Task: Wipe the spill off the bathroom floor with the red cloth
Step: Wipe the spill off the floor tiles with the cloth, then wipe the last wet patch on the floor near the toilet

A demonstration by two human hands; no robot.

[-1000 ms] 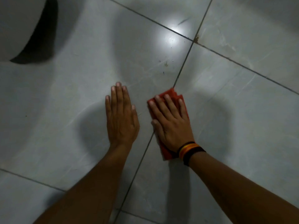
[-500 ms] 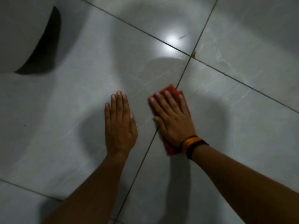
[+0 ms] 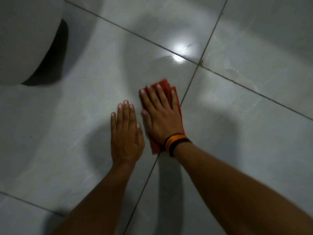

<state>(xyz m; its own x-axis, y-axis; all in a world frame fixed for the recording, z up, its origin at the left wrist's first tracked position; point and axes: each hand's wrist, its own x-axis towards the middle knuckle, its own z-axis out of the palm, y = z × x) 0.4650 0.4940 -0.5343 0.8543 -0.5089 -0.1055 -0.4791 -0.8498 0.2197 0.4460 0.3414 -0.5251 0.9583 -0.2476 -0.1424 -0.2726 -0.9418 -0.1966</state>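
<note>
My right hand (image 3: 160,116) lies flat on the folded red cloth (image 3: 166,84), pressing it onto the grey tiled floor just left of a grout line. Most of the cloth is hidden under the palm; its far corner and near edge (image 3: 155,147) stick out. A thin wet sheen (image 3: 177,59) glints on the tile beyond the cloth, near a light reflection. My left hand (image 3: 126,134) rests palm down on the floor right beside the right hand, fingers together, holding nothing. A striped band sits on my right wrist.
A large white rounded fixture (image 3: 25,39) with a dark shadow under it fills the upper left corner. Dark grout lines cross at a stained joint (image 3: 201,62) beyond the cloth. White streaks mark the tile (image 3: 237,72) at the upper right.
My right hand has slid the cloth forward and to the left, from astride the grout line onto the left tile, ending close to my left hand. The left hand stayed planted.
</note>
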